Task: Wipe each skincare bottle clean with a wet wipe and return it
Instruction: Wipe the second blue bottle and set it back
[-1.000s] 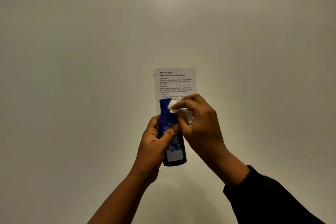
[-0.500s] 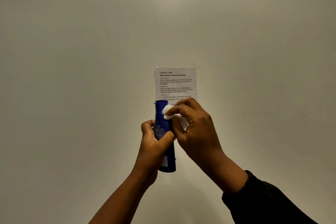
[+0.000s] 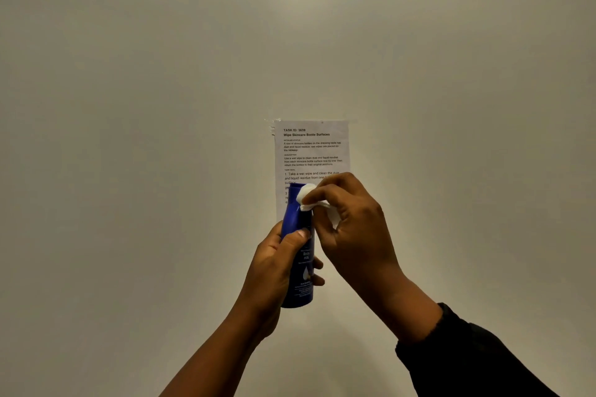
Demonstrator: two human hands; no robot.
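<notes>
A dark blue body-milk bottle [image 3: 298, 271] is held upright in front of a plain wall, cap end up. My left hand [image 3: 274, 271] grips its middle, thumb across the front. My right hand [image 3: 354, 229] pinches a small white wet wipe [image 3: 308, 198] and presses it against the bottle's upper right side near the cap. The lower half of the bottle's left side is hidden by my left palm.
A printed task sheet [image 3: 312, 151] is taped to the pale wall [image 3: 129, 106] straight behind the bottle. No table or other bottles are in view.
My left hand has turned the bottle about its long axis, so the front label with "Body milk" now faces me. The wipe stays near the cap.
</notes>
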